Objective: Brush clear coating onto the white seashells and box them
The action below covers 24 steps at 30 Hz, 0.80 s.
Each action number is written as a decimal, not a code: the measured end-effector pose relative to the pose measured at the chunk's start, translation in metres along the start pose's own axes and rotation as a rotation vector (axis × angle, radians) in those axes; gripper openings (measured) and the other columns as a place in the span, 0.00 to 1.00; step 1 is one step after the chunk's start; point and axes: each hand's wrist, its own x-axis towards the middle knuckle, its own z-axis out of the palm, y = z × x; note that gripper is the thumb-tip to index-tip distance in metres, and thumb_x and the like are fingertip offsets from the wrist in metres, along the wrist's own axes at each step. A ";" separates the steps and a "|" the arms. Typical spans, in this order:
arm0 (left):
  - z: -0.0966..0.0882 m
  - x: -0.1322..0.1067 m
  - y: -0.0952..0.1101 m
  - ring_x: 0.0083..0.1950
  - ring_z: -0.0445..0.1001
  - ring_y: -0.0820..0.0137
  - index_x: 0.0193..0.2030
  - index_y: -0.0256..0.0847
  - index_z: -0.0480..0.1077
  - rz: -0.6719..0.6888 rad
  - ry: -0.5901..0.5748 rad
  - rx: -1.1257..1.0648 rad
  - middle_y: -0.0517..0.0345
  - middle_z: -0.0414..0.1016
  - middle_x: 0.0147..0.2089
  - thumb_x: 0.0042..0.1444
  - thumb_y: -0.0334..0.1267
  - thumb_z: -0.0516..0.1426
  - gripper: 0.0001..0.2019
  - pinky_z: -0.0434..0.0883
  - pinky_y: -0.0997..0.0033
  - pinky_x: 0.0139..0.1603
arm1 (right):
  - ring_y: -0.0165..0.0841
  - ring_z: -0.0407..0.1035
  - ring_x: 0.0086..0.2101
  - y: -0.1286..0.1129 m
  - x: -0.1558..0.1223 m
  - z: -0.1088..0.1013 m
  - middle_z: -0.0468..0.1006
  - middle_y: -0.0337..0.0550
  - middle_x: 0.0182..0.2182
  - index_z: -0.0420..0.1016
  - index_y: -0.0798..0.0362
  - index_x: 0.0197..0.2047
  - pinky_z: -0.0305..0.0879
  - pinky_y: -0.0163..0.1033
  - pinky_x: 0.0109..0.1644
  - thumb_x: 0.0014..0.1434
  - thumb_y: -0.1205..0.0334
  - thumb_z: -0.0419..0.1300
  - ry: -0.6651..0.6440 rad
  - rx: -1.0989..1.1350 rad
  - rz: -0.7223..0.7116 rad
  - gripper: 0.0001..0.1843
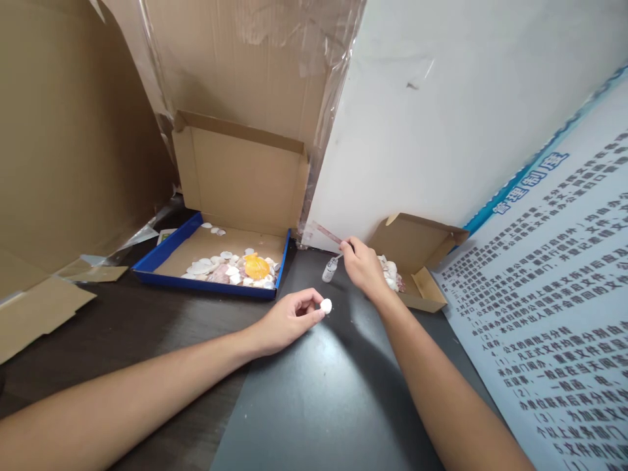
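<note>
A small white seashell (326, 306) is pinched between the thumb and fingers of my left hand (287, 320), just above the dark mat. My right hand (362, 263) grips a thin pinkish stick (326, 232) whose upper end points up and left. The lower tip of that stick meets the mouth of a small clear bottle (330, 270) with a white label; how far it goes in cannot be made out. To the left lies an open blue-edged cardboard box (210, 285) with many pale shells (216, 267) and an orange scallop shell (256, 266).
Behind my right hand is a smaller open cardboard box (424, 297) with white and pinkish shells (390, 271). A grey mat (294, 405) covers part of the dark wooden table (161, 327). Cardboard panels (235, 65), a white board (441, 131) and a printed poster (554, 281) enclose the space.
</note>
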 end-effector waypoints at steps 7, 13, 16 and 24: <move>-0.001 0.000 0.002 0.26 0.53 0.76 0.35 0.38 0.67 0.006 0.001 -0.013 0.68 0.55 0.24 0.57 0.49 0.58 0.15 0.52 0.74 0.29 | 0.39 0.69 0.35 0.002 0.002 -0.008 0.78 0.44 0.32 0.73 0.49 0.37 0.57 0.38 0.38 0.65 0.53 0.45 0.041 0.043 0.007 0.18; -0.003 0.001 0.003 0.20 0.49 0.79 0.37 0.38 0.67 -0.129 0.030 -0.104 0.71 0.55 0.20 0.54 0.54 0.59 0.18 0.48 0.75 0.22 | 0.38 0.69 0.35 0.000 0.002 -0.019 0.77 0.41 0.31 0.70 0.49 0.34 0.58 0.38 0.40 0.64 0.54 0.45 0.064 0.110 -0.010 0.15; -0.005 0.003 0.002 0.18 0.49 0.80 0.38 0.39 0.68 -0.187 0.078 -0.194 0.72 0.54 0.19 0.51 0.56 0.61 0.21 0.49 0.76 0.19 | 0.35 0.65 0.30 -0.010 -0.005 -0.030 0.70 0.37 0.24 0.66 0.49 0.31 0.56 0.37 0.36 0.64 0.54 0.46 0.121 0.162 -0.044 0.14; -0.005 0.003 0.003 0.17 0.49 0.81 0.38 0.37 0.69 -0.169 0.090 -0.256 0.73 0.53 0.19 0.50 0.54 0.63 0.21 0.51 0.77 0.19 | 0.30 0.54 0.22 -0.010 -0.080 -0.017 0.57 0.32 0.21 0.58 0.48 0.32 0.52 0.35 0.28 0.67 0.54 0.45 0.141 0.492 -0.129 0.13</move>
